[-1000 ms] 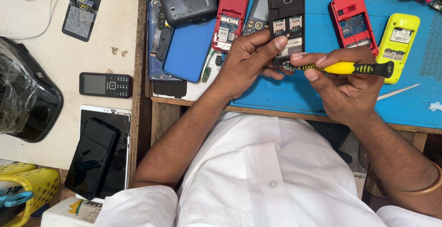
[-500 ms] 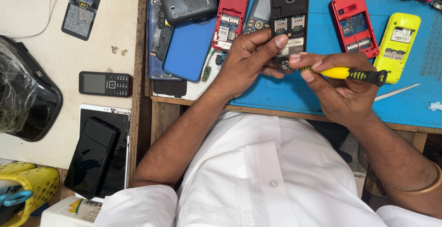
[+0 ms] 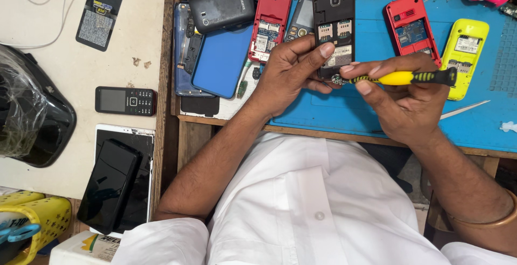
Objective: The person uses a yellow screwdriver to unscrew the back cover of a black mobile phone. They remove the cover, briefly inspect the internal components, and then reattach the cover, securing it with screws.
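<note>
Left hand (image 3: 291, 74): fingers closed on the lower part of a black phone (image 3: 334, 23) with its back cover off, thumb tip pressed on its face. Right hand (image 3: 401, 101): pinching a yellow-and-black screwdriver (image 3: 401, 78) held level, metal tip at the phone's bottom edge. Black phone: upright over the blue work mat (image 3: 377, 114), near its left side; camera ring at top, two card slots and a pale label showing, lower end hidden behind the fingers. Adjacent, left: grey keypad phone (image 3: 301, 20), red opened phone (image 3: 269, 23), blue back cover (image 3: 221, 60), dark grey handset (image 3: 222, 8). Adjacent, right: second red opened phone (image 3: 412, 28), yellow opened phone (image 3: 463, 55), just behind the screwdriver's end. Outlying, on the pale table (image 3: 70, 71): small black keypad phone (image 3: 125, 101), black smartphone (image 3: 109, 185) lying on a white tablet (image 3: 137, 136).
</note>
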